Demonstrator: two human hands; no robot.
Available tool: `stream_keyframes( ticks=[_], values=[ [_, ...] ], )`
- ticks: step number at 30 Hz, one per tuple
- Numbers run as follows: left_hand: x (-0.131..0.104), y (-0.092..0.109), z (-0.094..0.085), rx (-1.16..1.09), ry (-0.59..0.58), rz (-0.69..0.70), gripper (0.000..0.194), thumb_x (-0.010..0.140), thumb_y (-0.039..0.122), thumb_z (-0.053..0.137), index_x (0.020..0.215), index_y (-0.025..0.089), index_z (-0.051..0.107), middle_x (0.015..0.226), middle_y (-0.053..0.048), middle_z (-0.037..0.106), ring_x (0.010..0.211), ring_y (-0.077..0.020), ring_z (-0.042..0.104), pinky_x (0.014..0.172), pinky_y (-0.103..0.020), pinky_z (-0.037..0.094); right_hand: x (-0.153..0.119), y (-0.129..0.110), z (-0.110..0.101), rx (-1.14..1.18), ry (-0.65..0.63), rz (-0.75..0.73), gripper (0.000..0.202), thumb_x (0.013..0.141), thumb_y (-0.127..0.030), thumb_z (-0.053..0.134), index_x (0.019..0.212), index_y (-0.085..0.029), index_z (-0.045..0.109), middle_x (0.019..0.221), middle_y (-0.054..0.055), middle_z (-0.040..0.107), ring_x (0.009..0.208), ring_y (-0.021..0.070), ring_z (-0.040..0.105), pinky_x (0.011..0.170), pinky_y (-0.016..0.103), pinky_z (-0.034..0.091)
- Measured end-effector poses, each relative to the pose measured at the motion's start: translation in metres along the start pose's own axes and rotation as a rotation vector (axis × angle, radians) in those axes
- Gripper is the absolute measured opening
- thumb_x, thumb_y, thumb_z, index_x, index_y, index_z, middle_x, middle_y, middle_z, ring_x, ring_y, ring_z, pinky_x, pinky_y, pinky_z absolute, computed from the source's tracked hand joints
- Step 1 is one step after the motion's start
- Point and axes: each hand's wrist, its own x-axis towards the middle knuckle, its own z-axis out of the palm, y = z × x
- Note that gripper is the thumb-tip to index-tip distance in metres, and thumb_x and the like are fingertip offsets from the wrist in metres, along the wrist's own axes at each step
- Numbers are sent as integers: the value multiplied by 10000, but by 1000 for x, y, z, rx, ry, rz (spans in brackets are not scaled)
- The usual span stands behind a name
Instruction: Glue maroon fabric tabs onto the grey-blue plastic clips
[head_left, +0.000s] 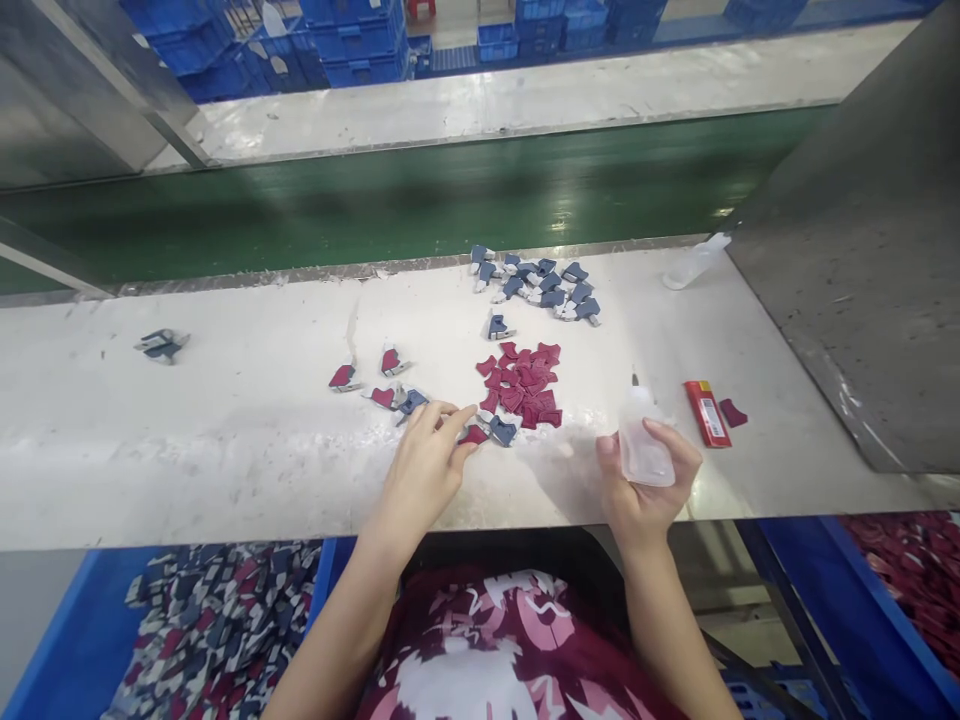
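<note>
My left hand (427, 455) has its thumb and index finger closed around a small maroon piece (474, 435). Touching that piece on the right is a blue-and-grey plastic part (502, 430). My right hand (651, 490) grips a translucent squeeze bottle (646, 450), held upright with its thin dark tip pointing up. Between the hands, just beyond them, lies a pile of flat maroon pieces (525, 380). Left of the pile are several grey parts with maroon faces, one of them a maroon-faced part (343, 376). Another blue-and-grey part (412, 402) lies by my left knuckles.
Several blue-and-grey parts (547, 285) cluster at the bench's back. A lone part (161, 345) lies far left. On the right are a red packet (707, 413), a maroon piece (733, 412) and a second bottle (696, 262). A metal panel (862, 250) rises there. Blue bins (67, 620) stand below the bench.
</note>
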Motion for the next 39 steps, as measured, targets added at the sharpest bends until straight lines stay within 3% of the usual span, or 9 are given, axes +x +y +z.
stream_keyframes(
  ticks=[4,8,12,16,22,28,39],
  values=[
    [5,2,5,-37,-75,153,505,846,158,702,1327,235,569,1232,-105,586,1174,-302,509,1010,-474,472,-3,0,-1,134,66,5,533,823,-468,709,1281,-245,551,1026,88,656,735,223,672,690,419,574],
    [11,0,22,-84,-66,157,335,876,196,688,1202,200,616,1204,-119,595,1178,-299,506,1021,-471,453,-3,1,-7,155,83,-91,499,807,-522,696,1169,-181,665,974,120,711,767,265,691,680,437,580],
    [8,-3,33,-141,-19,131,156,909,222,662,1059,195,627,1132,-90,653,1135,-272,530,985,-427,427,-7,-7,-6,202,56,83,436,840,-494,651,1094,-141,693,1053,161,728,911,322,725,744,466,604],
    [-2,-1,40,-150,3,93,132,925,257,650,1042,208,616,1067,-58,705,1077,-255,562,937,-403,392,-14,-20,0,239,-49,252,375,837,-469,653,1044,-158,688,983,131,738,807,276,737,654,394,606],
    [-10,1,50,-177,77,77,118,905,209,662,1019,212,631,1029,-37,731,1017,-236,593,911,-380,376,-15,-32,6,89,-97,140,223,796,-381,739,911,-190,723,797,61,753,659,201,714,586,291,579],
    [-9,-3,54,-238,98,40,299,850,190,736,1111,211,589,984,-9,728,999,-223,603,915,-373,382,-13,-33,10,1,-110,69,234,817,-384,724,912,-171,737,798,62,770,632,191,721,602,281,596],
    [-9,-3,54,-244,92,36,315,853,192,734,1126,228,581,990,-7,725,1002,-232,602,917,-383,382,-13,-31,10,31,-123,44,188,822,-307,735,950,-169,740,859,65,777,709,198,740,667,289,604]
  ],
)
